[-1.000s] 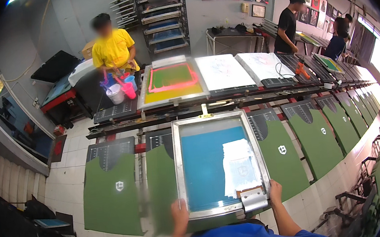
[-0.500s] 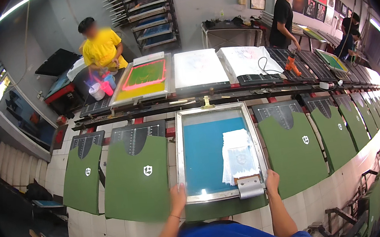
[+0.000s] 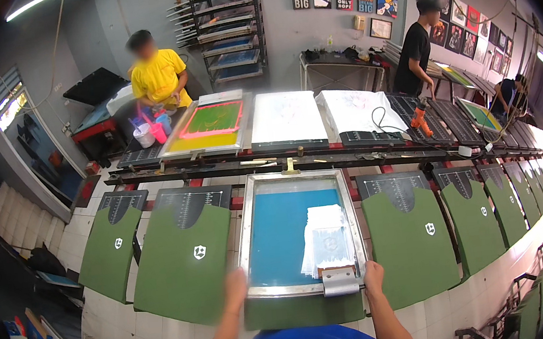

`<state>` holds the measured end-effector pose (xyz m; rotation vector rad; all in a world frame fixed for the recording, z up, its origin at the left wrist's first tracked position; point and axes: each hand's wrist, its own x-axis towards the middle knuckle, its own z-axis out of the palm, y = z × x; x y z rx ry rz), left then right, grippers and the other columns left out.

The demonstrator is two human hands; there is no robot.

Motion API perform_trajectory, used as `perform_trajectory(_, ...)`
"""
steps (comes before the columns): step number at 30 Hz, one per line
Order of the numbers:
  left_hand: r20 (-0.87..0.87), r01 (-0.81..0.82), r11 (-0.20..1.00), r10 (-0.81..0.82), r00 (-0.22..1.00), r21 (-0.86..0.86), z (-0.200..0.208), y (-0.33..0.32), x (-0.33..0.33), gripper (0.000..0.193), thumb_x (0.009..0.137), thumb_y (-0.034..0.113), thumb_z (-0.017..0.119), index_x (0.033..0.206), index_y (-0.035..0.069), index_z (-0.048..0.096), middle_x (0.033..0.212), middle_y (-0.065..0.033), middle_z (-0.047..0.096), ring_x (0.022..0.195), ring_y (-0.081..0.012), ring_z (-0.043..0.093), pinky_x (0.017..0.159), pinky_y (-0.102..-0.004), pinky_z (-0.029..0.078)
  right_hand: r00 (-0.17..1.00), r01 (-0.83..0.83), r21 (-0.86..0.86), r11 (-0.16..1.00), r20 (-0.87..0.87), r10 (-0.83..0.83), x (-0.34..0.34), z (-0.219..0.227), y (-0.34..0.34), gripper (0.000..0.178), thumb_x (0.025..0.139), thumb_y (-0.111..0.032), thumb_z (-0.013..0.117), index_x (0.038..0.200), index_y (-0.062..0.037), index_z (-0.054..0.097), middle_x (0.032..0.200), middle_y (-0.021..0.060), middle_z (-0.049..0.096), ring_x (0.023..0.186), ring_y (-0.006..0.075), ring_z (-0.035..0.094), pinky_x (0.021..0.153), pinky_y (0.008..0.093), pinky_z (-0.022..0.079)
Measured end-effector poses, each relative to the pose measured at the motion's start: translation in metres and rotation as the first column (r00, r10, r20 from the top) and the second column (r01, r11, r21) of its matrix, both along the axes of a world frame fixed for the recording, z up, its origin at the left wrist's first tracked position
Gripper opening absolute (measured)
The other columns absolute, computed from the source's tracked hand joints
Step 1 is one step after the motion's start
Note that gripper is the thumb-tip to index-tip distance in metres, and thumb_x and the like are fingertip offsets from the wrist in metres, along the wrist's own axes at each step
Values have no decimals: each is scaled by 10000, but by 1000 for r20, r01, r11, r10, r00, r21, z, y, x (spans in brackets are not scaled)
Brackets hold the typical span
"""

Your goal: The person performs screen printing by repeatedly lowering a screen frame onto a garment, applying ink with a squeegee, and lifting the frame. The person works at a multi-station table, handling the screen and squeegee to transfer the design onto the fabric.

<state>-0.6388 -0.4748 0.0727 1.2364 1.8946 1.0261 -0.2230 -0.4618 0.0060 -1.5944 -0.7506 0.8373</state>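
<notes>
The person's two hands were at the near corners of a metal-rimmed screen frame (image 3: 246, 238), which stood in the middle of the view over a green cloth piece (image 3: 299, 311) whose near end showed past the rim. The right hand (image 3: 374, 276) was curled closed around the frame's near right corner, while the left hand (image 3: 236, 289) was blurred at the near left corner, so whether it gripped the rim or only rested beside it could not be told. Whether the frame lay flat on the cloth or slightly above it was also unclear. Inside the rim was blue mesh (image 3: 275, 235), with a patch of white ink (image 3: 316, 231) on its right part; a squeegee with a silver handle (image 3: 340, 283) lay at the near end of that patch, its handle over the near rim. At the far end, the frame met a brass-coloured bracket (image 3: 291, 166) beside a long dark rail (image 3: 219, 171). To the left lay a green cloth panel (image 3: 176, 272) with a small white emblem, and to the right a similar panel (image 3: 406, 254). Across the rail, a person in a yellow shirt (image 3: 159, 78) stood behind a white bucket (image 3: 143, 135) and a pink cup (image 3: 158, 133).
</notes>
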Motion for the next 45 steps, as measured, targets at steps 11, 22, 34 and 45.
perform_trajectory(11,490,-333,936,344,801,-114,-28,11,-3,524,1033,392,436,1063,-78,667,984,-119,684,921,-205,621,862,-323,469,880,281,51,958,-411,-236,-6,1,8,479,962,-289,462,1166,122,598,1150,199,646,1057,257,630,957,328,486)
perform_trajectory(22,403,-430,900,419,814,-68,-88,12,-7,479,1025,347,430,992,-67,668,952,-120,668,902,-209,589,852,-345,447,853,311,26,950,-448,-267,-11,-24,5,546,997,-314,409,1250,157,523,1277,272,577,1206,332,569,1071,389,427)
perform_trajectory(34,-31,-273,954,279,960,127,-108,14,-15,392,1008,306,444,991,-51,606,856,-195,630,788,-367,583,798,-461,456,936,240,29,970,-273,-224,-6,-31,8,490,989,-336,465,1184,96,590,1197,197,633,1106,291,606,1005,382,448)
perform_trajectory(45,842,610,754,-149,518,-242,-34,-41,76,212,994,210,531,1023,15,607,918,-91,651,816,-199,648,758,-332,549,170,-576,-325,750,850,499,-63,79,-62,528,713,-210,794,1165,-25,593,1124,149,625,1061,344,586,920,445,467)
